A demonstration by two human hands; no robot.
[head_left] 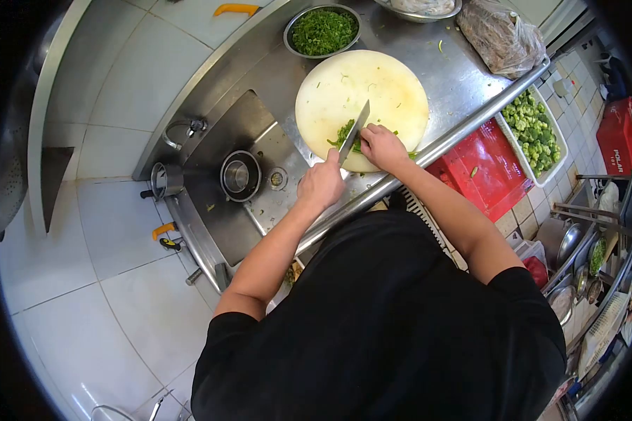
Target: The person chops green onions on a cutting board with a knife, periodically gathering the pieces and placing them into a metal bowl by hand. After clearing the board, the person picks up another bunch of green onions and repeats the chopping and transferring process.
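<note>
My left hand (320, 184) is closed round the handle of a knife, whose blade (356, 130) points up and to the right over a round white cutting board (330, 84). Beside the blade, my right hand (384, 148) has its fingers curled on a bunch of green stalks, partly hidden under them. Cut green pieces (343, 132) lie just left of the blade, near the board's lower edge. A few small green scraps are scattered higher on the board.
A metal bowl of chopped greens (324, 31) stands behind the board. The sink (249, 133) with nested pots (240, 176) is at left. At right are a plastic bag (500, 35), a red crate (481, 168) and a white tub of green vegetables (531, 133).
</note>
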